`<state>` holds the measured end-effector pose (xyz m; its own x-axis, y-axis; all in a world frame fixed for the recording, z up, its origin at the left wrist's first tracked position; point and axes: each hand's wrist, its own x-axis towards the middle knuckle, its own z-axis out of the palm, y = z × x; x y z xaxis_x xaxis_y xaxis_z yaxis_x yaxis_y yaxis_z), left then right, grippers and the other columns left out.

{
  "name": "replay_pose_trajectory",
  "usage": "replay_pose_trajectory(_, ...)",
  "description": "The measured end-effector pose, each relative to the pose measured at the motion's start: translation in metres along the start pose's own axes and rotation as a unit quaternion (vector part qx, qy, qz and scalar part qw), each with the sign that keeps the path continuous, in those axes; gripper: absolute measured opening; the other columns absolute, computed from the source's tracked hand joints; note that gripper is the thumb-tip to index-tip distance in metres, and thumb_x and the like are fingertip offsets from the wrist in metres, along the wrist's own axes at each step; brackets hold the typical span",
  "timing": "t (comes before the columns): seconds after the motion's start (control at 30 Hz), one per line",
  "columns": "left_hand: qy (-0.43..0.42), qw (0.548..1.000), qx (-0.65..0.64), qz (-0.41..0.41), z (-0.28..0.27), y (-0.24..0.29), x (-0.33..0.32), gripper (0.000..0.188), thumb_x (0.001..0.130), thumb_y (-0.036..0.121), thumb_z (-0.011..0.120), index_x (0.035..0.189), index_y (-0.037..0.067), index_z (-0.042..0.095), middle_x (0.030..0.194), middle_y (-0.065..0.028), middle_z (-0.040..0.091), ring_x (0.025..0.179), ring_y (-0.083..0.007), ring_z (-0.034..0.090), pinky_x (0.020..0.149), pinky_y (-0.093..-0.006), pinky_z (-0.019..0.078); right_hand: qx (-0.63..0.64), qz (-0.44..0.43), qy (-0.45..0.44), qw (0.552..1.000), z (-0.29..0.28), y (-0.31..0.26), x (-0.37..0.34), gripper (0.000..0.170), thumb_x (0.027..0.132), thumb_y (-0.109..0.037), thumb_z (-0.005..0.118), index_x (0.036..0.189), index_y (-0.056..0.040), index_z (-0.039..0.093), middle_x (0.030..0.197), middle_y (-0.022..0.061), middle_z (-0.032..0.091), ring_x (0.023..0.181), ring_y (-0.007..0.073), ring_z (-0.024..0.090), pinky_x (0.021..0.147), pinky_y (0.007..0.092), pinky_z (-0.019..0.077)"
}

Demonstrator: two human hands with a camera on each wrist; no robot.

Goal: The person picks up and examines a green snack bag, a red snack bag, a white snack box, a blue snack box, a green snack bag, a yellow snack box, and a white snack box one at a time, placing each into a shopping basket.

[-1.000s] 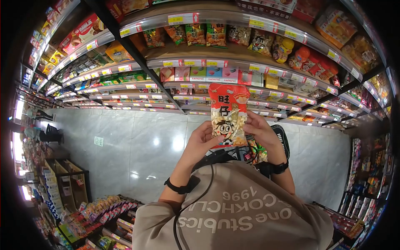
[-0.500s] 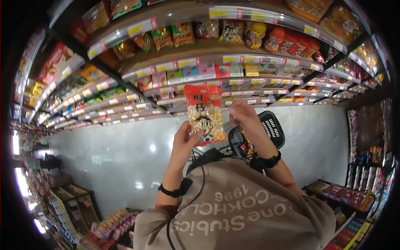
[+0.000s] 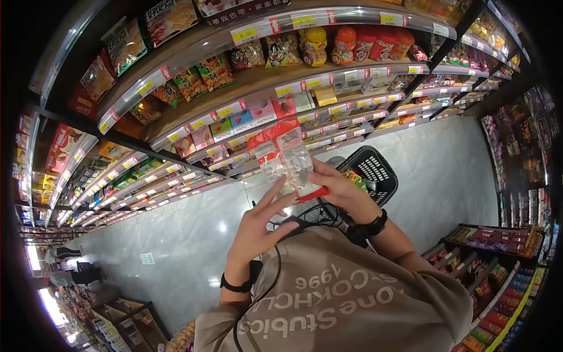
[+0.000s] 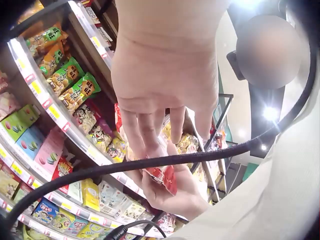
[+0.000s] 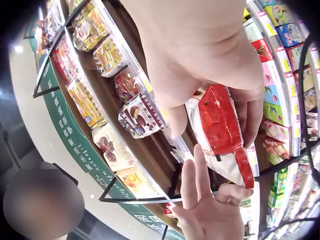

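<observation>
A red and clear snack bag (image 3: 298,159) is held up in front of the chest, its back with a printed white panel facing me. My right hand (image 3: 339,186) grips the bag by its right lower edge, thumb on the near face. In the right wrist view, the red back of the bag (image 5: 216,125) shows between that thumb and fingers. My left hand (image 3: 258,227) has its fingers stretched out over the bag's lower left part, thumb apart. The right wrist view shows the left palm (image 5: 212,215) turned up close to the bag.
Shelves of packaged snacks with a price rail (image 3: 258,114) curve across the front. A black shopping basket (image 3: 384,182) with packets in it stands on the grey tiled floor (image 3: 193,234), right of the body. A dark cable (image 3: 275,276) runs down the shirt. More racks (image 3: 487,281) stand behind right.
The bag has turned from its cartoon front to its back. My right hand left the bag, then took its right edge; my left hand loosened its grip. The view has swung right.
</observation>
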<state>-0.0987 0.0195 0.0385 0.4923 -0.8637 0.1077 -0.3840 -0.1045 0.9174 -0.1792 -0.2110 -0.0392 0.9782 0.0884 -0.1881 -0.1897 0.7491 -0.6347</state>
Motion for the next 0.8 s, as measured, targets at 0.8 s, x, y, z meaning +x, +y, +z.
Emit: replay_pose_trajectory(0.8,0.124,0.982,0.108,-0.091,0.026,-0.007,0.012,0.068,0.086,0.018,0.075,0.146,0.004,0.046,0.129,-0.0136,0.057,0.120,-0.0269,0.056,0.095,-0.0388,0.0501,-0.144,0.006,-0.063,0.988,0.012,-0.010,-0.034,0.067,0.101,-0.019,0.063,0.159,-0.0085,0.031,0.150,0.0080,0.048,0.131,0.0200,0.053,0.101,0.0335,0.0502)
